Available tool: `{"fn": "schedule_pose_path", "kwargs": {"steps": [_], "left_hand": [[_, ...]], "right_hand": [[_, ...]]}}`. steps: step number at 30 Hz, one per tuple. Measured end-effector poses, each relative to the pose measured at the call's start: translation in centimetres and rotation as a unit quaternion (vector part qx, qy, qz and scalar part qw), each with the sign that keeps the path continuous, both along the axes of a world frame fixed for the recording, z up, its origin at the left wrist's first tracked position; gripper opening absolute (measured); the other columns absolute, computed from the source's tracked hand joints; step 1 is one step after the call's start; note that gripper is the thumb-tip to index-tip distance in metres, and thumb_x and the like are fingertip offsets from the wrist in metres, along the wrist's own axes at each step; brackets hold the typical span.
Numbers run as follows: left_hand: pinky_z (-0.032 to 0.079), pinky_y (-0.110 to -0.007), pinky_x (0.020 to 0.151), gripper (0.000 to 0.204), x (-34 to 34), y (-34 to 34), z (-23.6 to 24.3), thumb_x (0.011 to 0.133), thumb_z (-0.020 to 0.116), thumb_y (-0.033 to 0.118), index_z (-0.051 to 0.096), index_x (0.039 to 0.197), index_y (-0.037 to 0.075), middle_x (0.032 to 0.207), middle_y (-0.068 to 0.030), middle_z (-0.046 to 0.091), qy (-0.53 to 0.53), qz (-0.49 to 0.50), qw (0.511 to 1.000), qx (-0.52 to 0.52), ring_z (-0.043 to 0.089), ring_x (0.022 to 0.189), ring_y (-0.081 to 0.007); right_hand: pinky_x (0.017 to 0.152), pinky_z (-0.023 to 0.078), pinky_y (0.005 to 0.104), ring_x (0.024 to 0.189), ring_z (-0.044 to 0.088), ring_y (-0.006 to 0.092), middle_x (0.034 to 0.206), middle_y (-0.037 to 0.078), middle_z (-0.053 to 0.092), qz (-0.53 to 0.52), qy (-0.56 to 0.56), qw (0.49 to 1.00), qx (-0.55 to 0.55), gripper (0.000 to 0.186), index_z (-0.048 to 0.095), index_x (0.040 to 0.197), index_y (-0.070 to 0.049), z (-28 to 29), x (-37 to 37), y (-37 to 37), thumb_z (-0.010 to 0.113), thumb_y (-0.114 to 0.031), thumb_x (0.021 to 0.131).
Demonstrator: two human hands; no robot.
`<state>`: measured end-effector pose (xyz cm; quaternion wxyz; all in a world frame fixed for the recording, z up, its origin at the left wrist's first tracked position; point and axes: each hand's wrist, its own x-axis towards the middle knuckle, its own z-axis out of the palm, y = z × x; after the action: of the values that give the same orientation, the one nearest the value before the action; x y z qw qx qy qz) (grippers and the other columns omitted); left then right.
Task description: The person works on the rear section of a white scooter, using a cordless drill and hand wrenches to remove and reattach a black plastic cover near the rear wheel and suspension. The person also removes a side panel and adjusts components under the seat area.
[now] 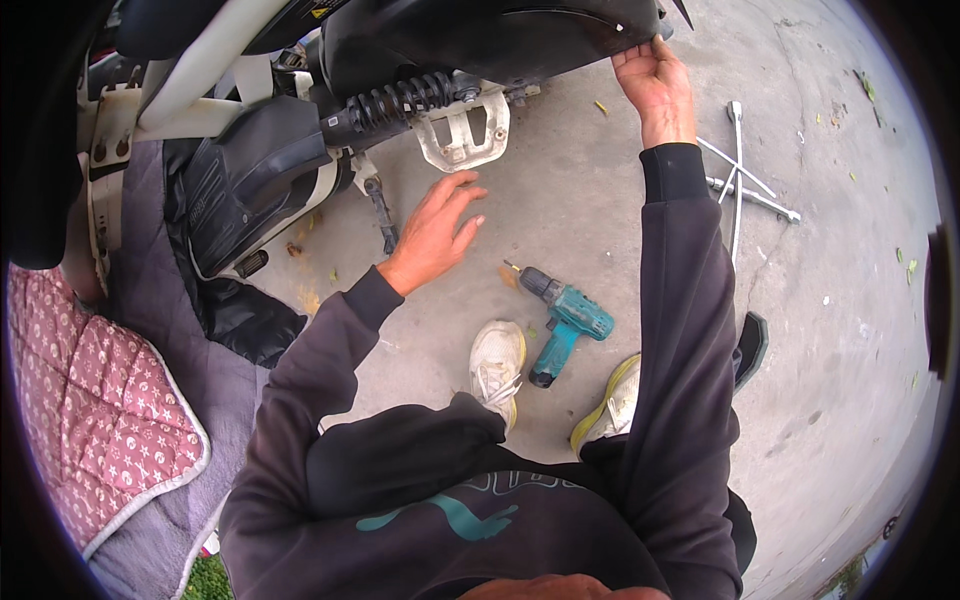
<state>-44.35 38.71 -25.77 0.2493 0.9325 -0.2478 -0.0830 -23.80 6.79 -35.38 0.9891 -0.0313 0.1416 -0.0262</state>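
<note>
You are gripping the rear edge of the scooter's black fender panel (480,40) with your right hand (655,80), fingers curled over its rim at the upper right of the view, while your left hand (435,230) is hovering open and empty, fingers spread, just below the coil shock absorber (400,105) and near the pale metal bracket (462,130). Judging from this, you are steadying or testing the panel, so you are best keeping the right-hand grip close to the edge and pulling evenly rather than twisting, since thin plastic looks likely to crack at its mounts. Your left hand is doing nothing yet; bringing it under the panel near the shock would share the load. The teal cordless drill (560,320) is lying on its side between your 2 pale shoes (497,360), within easy reach, and a 4-way wheel wrench (740,185) is resting on the ground to your right, well apart from the drill. You are crouching on bare grey concrete ground (830,330), stained and scattered with small leaves and chips, apparently outdoors. A grey mat with a pink patterned quilt (90,410) is lying to your left under the scooter's side.
</note>
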Motion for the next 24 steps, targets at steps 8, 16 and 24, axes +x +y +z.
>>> {"fn": "schedule_pose_path", "kwargs": {"steps": [8, 16, 24], "left_hand": [[0.045, -0.042, 0.100, 0.032, -0.1, 1.1, -0.1, 0.090, 0.065, 0.010, 0.058, 0.120, 0.003, 0.132, -0.0150, 0.051, -0.010, 0.028, 1.000, -0.007, 0.052, 0.121, -0.0359], [0.047, -0.039, 0.095, 0.029, 0.4, 1.9, -0.3, 0.092, 0.064, 0.012, 0.057, 0.118, 0.002, 0.122, -0.0138, 0.057, -0.010, 0.073, 0.997, -0.030, 0.056, 0.116, -0.0325], [0.051, -0.038, 0.092, 0.036, 3.4, 2.4, -1.0, 0.101, 0.057, 0.022, 0.046, 0.127, -0.002, 0.116, -0.0118, 0.060, 0.250, 0.356, 0.829, -0.350, 0.058, 0.112, -0.0194]], "right_hand": [[0.117, 0.032, 0.0496, 0.135, 0.047, 0.0317, 0.138, 0.015, 0.057, -0.028, -0.048, 0.998, -0.037, 0.037, 0.048, 0.134, 0.001, 3.4, -1.4, 0.7, 0.030, -0.017, 0.108], [0.117, 0.033, 0.0499, 0.132, 0.049, 0.0325, 0.136, 0.015, 0.057, 0.014, 0.067, 0.994, -0.088, 0.033, 0.048, 0.131, 0.001, 1.7, -1.5, 2.3, 0.032, -0.015, 0.106], [0.112, 0.041, 0.0458, 0.127, 0.054, 0.0308, 0.139, 0.017, 0.055, 0.091, 0.075, 0.953, -0.278, 0.038, 0.042, 0.138, 0.004, 0.6, -6.2, 3.7, 0.040, -0.013, 0.105]]}}
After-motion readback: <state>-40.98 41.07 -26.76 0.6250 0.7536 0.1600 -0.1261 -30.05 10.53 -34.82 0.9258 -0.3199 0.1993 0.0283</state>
